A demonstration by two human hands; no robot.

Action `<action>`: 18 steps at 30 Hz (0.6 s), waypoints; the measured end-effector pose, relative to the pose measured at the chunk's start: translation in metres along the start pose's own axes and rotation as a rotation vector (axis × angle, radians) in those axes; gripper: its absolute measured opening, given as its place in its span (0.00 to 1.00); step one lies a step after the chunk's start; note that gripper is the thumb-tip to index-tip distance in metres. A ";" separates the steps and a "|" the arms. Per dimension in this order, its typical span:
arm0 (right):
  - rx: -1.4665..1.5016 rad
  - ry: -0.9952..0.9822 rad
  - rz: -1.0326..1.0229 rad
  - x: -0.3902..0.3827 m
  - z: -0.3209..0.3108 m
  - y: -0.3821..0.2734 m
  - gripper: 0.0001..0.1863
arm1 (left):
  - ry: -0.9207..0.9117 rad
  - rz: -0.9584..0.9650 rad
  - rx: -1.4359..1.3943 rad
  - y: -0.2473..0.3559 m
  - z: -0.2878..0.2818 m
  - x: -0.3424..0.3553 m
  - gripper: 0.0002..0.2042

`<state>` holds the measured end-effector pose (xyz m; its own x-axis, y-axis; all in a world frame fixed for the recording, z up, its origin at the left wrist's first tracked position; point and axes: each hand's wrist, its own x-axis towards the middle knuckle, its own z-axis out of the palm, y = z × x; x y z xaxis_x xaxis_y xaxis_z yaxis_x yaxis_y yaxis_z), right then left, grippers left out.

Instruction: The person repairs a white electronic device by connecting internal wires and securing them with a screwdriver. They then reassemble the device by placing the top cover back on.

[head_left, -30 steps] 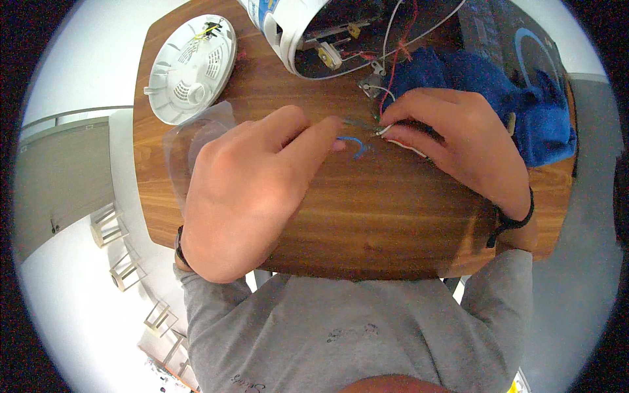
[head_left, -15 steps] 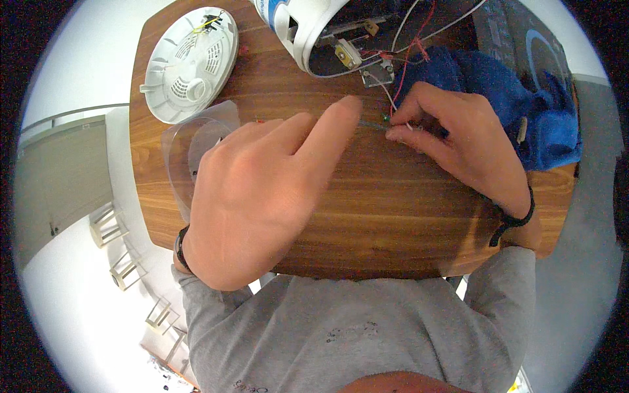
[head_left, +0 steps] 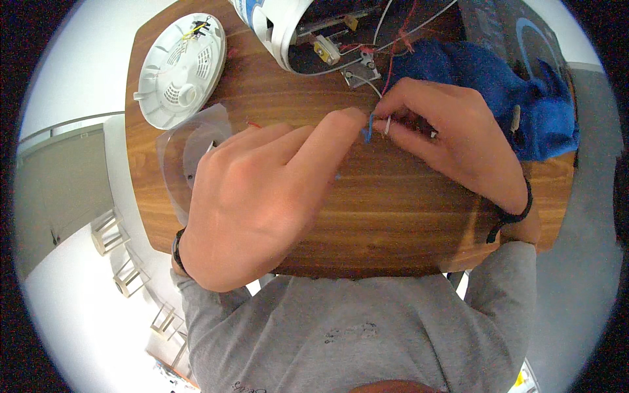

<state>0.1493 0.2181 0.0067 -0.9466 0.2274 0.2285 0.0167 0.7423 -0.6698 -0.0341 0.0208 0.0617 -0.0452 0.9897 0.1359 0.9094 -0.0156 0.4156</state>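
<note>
My right hand point(head_left: 452, 124) pinches a white wire point(head_left: 387, 124) between thumb and fingers; a red wire point(head_left: 391, 65) runs down to the same fingertips. Close by on the left, my left hand point(head_left: 262, 190) is closed, palm down, with its fingertips at a thin blue strip point(head_left: 368, 131). The strip stands at the wires, between the two hands; its far end and the left fingertips' underside are hidden. Beyond the hands, the wires lead back to an opened white appliance housing point(head_left: 283, 49) lying on its side, with metal parts inside.
A round white vented cover point(head_left: 152, 82) with yellow wires lies at the far left of the wooden table point(head_left: 393, 229). A clear plastic piece point(head_left: 171, 147) sits beside my left hand. Blue cloth point(head_left: 485, 78) is bunched at the right, before a dark box point(head_left: 504, 26).
The blue strip, stretched level between my hands before, now stands bent upright at the wires. My fingertips have come closer together. The whole view has shifted slightly.
</note>
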 end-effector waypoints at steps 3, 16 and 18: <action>-0.053 0.023 -0.047 -0.001 -0.004 -0.002 0.11 | -0.036 0.001 0.039 0.001 -0.003 0.000 0.19; -0.217 -0.046 -0.354 -0.007 -0.016 -0.021 0.18 | 0.026 0.100 -0.126 -0.003 0.007 0.006 0.20; -0.191 -0.067 -0.350 -0.008 -0.016 -0.021 0.18 | 0.059 0.122 -0.119 -0.005 0.011 0.006 0.16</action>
<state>0.1615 0.2107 0.0298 -0.9246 -0.0964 0.3686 -0.2564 0.8730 -0.4149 -0.0345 0.0287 0.0510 0.0354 0.9695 0.2427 0.8546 -0.1552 0.4956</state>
